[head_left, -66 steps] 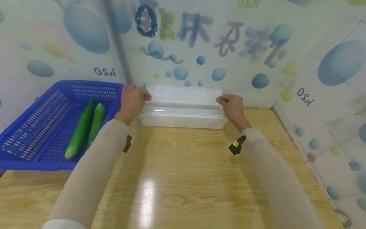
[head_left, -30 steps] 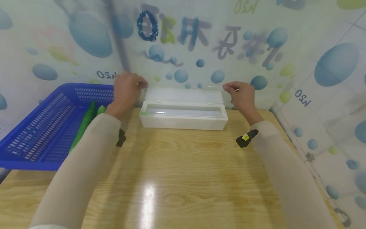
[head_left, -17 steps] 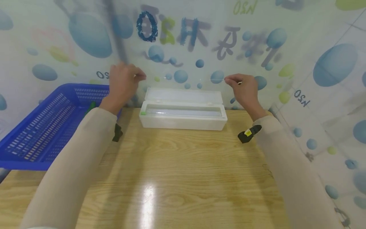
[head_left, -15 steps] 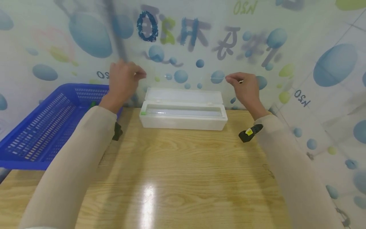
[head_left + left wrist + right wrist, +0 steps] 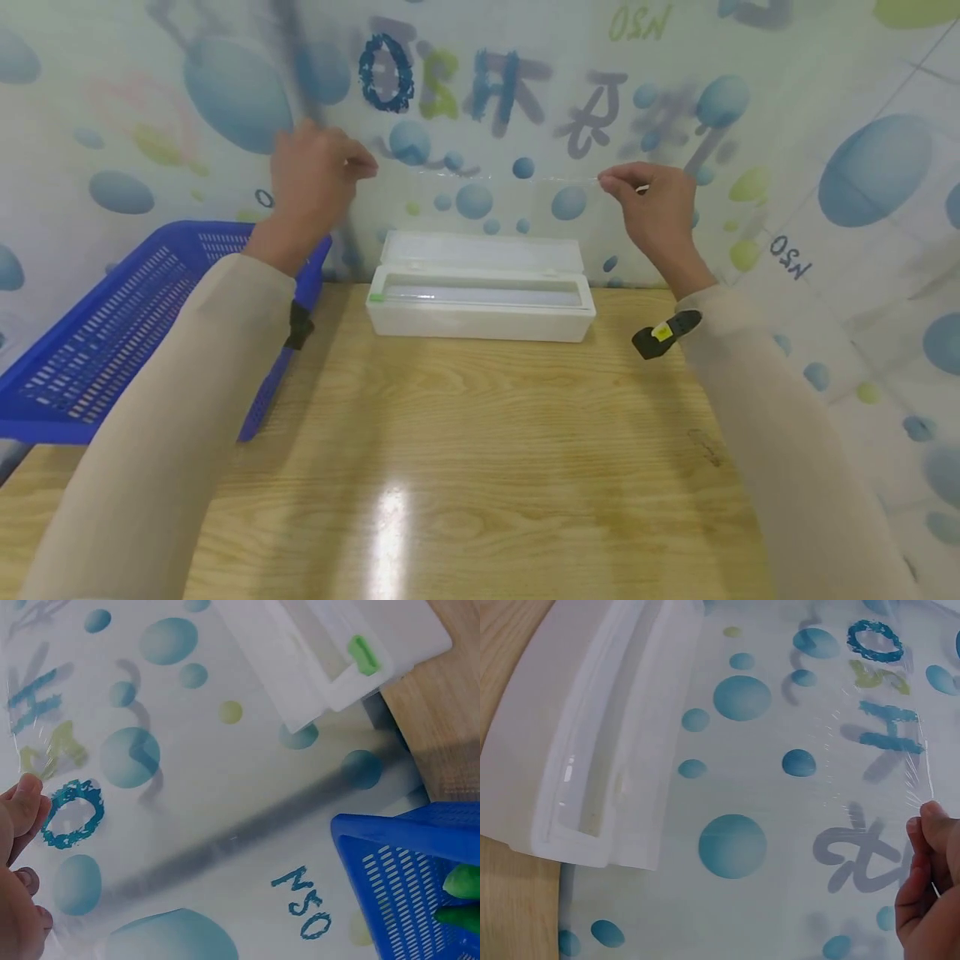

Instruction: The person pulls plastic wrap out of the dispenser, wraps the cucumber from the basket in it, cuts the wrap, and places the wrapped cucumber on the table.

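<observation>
A sheet of clear cling film stretches between my two raised hands, its top edge a thin bright line. My left hand pinches one corner between thumb and fingers. At the other corner my right hand does the same; the right wrist view shows fine creases in the film running from those fingertips. Below stands a white cling film dispenser box, lid raised against the wall, with a green slider at its left end. Against the patterned wall the film's lower part hardly shows.
At the left a blue plastic basket stands on the wooden table, partly behind my left arm. Green cucumbers lie in it, seen in the left wrist view. A bubble-patterned wall rises right behind the box.
Both hands have risen from the box's lid to well above it and spread slightly apart, drawing the cling film up. The box has stayed in place.
</observation>
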A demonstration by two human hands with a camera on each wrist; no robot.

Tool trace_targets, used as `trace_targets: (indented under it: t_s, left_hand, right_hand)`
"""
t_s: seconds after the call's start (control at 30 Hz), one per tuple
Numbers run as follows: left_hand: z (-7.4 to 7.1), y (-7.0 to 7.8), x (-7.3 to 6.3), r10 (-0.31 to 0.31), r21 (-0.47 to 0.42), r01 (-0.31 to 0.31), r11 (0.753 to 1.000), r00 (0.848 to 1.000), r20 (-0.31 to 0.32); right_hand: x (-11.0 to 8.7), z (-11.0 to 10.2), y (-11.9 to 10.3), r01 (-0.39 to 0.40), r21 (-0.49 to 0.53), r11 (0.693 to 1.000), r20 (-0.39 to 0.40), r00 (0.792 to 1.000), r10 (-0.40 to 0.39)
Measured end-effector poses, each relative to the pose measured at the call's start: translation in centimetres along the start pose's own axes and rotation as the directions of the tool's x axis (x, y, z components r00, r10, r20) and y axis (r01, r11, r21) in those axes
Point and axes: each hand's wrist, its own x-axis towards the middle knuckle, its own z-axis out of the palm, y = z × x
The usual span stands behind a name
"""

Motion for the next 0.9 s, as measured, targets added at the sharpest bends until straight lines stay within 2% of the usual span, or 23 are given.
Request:
trace_targets:
  t_s: [0.2, 0.43, 0.6, 0.77, 0.9]
  left_hand:
    - [-0.9, 0.1, 0.4, 0.023, -0.012, -0.024, 1.0, 0.998, -0.065]
    - [-1.9, 0.7, 0.6, 0.004, -0.024, -0.007, 1.0, 0.993, -0.116]
    - [-2.4, 1.0, 0.6, 0.0, -0.019, -0.004, 1.0, 0.983, -0.181]
    - [-2.7, 1.3, 0.6, 0.03, -0.006, -0.033, 0.999, 0.965, -0.262]
    - [-3.2, 1.7, 0.8, 0.015, -0.004, -0.016, 1.0, 0.96, -0.281]
  right_hand:
    - [0.6, -0.8, -0.9, 0.002, 0.003, 1.0, -0.015, 1.0, -0.002]
    - [1.1, -1.8, -1.9, -0.004, 0.032, 0.999, -0.055, 0.998, 0.005]
    - [1.3, -2.3, -2.4, -0.005, 0.069, 0.998, -0.072, 0.997, 0.01]
    - [1.4, -2.7, -2.9, -0.001, 0.084, 0.996, -0.098, 0.995, 0.01]
    - [1.6, -3.1, -3.4, 0.001, 0.106, 0.994, -0.118, 0.993, 0.012]
